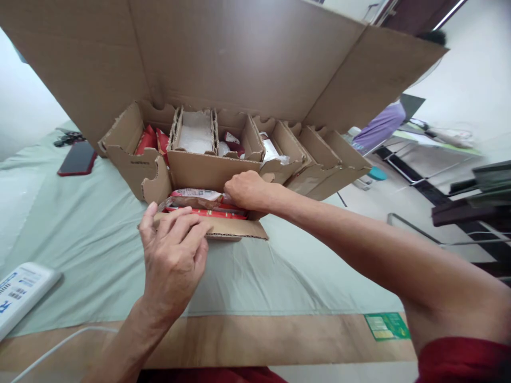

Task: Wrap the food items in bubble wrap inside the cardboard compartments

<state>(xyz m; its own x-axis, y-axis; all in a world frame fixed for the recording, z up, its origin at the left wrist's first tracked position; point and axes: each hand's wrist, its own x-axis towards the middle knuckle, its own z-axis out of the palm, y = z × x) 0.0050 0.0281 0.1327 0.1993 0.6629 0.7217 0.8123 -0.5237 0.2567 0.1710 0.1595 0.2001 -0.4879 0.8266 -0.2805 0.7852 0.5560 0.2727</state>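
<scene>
A large cardboard box (139, 159) stands on the cloth, with a low front compartment folded out toward me. Inside that compartment lies a clear plastic packet (195, 201) with a printed label, above a red package (215, 214). My right hand (249, 191) is closed, fingers curled down at the packet's right end; its fingertips are hidden. My left hand (173, 250) rests with fingers spread over the front cardboard flap (235, 229), near its left end.
Behind, a row of cardboard slots holds red packets (147, 139), a bubble-wrapped piece (195, 130) and a white packet (269, 146). A tall cardboard panel (247, 58) rises above. A phone (77, 158), white box (24, 295) and green card (386, 326) lie around.
</scene>
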